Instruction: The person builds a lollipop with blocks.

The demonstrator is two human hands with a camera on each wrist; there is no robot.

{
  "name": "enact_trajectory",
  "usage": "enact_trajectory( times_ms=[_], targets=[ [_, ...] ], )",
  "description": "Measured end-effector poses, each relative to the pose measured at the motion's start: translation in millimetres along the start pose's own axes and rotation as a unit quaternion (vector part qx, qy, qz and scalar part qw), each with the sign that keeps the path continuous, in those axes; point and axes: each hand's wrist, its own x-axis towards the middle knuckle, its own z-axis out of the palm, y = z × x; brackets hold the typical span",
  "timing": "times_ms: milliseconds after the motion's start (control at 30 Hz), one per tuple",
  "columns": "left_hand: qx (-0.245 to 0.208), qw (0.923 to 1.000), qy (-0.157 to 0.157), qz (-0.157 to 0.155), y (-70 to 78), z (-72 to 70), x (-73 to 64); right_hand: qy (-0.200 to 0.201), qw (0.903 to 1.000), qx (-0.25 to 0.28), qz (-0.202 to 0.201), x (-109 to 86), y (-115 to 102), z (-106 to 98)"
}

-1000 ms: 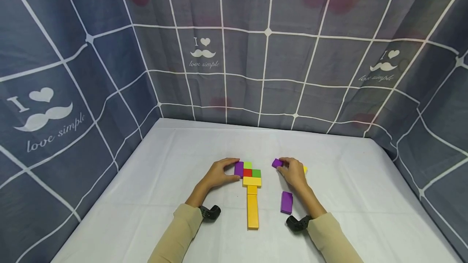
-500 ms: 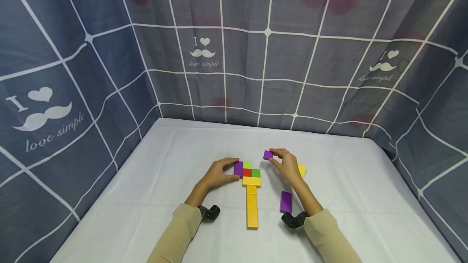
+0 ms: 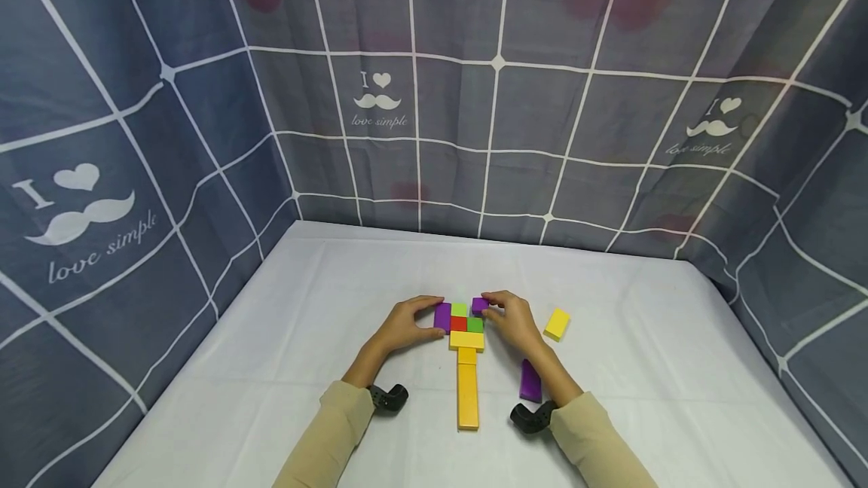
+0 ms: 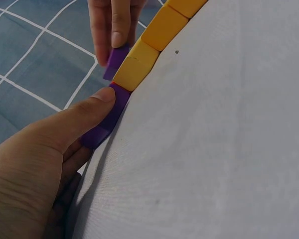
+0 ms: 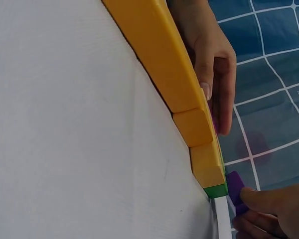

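On the white table lies a flat figure of coloured blocks. My left hand [image 3: 401,324] holds the tall purple block [image 3: 442,318] at the figure's left side, thumb at its near end and fingers at its far end. Beside it are a light green block [image 3: 459,309], a red block [image 3: 458,324] and a green block [image 3: 475,325]. Below them lies a yellow block [image 3: 466,341], then a long orange-yellow strip [image 3: 468,396]. My right hand [image 3: 514,324] pinches a small purple cube [image 3: 479,306] just behind the green block; the right wrist view shows this cube [image 5: 235,187] tilted, above the table.
A loose yellow block [image 3: 557,324] lies right of my right hand. Another purple block [image 3: 531,381] lies partly hidden beside the right forearm. A grey checked curtain [image 3: 447,96] stands behind the table [image 3: 325,269] and along its sides.
My right hand has carried the small purple cube leftward to the figure, uncovering the loose yellow block. The left hand stays where it was.
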Motion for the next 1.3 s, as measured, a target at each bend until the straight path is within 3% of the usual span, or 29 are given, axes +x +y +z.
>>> enact_trajectory(
  times_ms=[467, 1300],
  targets=[
    [0.000, 1.0000, 0.002, 0.003, -1.3, -0.1, -0.2, -0.025, 0.9993, -0.015, 0.024, -0.9, -0.9, 4.5],
    [-0.004, 1.0000, 0.003, -0.007, -0.9, 1.4, 0.5, -0.064, 0.9976, -0.021, 0.017, -2.7, 0.7, 7.4]
  ],
)
